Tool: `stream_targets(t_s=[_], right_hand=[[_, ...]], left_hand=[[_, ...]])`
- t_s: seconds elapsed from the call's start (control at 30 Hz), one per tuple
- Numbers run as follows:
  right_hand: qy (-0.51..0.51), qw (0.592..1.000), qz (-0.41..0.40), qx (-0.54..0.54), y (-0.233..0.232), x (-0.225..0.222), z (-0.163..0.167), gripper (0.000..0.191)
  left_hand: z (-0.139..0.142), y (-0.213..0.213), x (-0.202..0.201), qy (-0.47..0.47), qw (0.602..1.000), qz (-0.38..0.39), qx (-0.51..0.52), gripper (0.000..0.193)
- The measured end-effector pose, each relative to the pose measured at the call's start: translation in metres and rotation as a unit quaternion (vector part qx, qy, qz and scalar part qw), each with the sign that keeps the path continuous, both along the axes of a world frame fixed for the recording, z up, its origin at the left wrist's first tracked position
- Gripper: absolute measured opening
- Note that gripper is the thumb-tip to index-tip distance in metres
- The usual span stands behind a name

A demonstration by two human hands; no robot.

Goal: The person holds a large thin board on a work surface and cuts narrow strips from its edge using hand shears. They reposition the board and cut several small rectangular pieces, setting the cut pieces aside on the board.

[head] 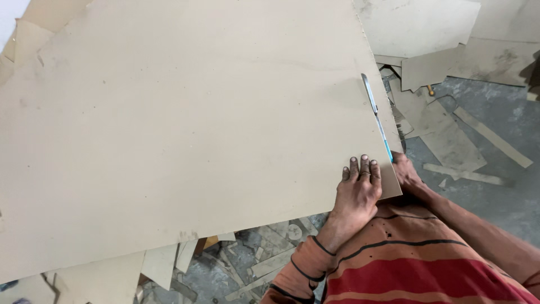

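Currently one large tan board is being pressed flat by the left hand, fingers spread, while one blue-handled blade is being gripped along its right edge by the right hand

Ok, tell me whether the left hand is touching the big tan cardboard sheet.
Touching. The head view shows the left hand pressed flat on the big tan cardboard sheet near its right edge.
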State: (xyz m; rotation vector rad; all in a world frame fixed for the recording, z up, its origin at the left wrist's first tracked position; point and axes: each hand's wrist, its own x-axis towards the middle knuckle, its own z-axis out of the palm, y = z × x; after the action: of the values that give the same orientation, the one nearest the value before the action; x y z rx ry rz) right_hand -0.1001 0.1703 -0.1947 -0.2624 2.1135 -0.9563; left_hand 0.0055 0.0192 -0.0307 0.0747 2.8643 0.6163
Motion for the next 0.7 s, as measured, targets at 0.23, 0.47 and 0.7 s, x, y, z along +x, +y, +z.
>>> stream_targets(t_s=[0.23,0.47,0.7], right_hand=[[-0.055,0.998,-0.025,-0.027,-0.006,-0.011,0.034,0.046],[0.006,0.998,0.047,0.038,-0.006,-0.006,0.025,0.042],[0.086,0.983,0.155,0.044,-0.004,-0.029,0.016,0.033]], left_hand=[[0.013,-0.003,0.011,0.068,0.997,0.019,0.008,0.081],[0.023,-0.001,0.013,0.082,0.996,0.038,0.010,0.076],[0.018,0.007,0.017,0.100,0.993,0.055,-0.007,0.070]])
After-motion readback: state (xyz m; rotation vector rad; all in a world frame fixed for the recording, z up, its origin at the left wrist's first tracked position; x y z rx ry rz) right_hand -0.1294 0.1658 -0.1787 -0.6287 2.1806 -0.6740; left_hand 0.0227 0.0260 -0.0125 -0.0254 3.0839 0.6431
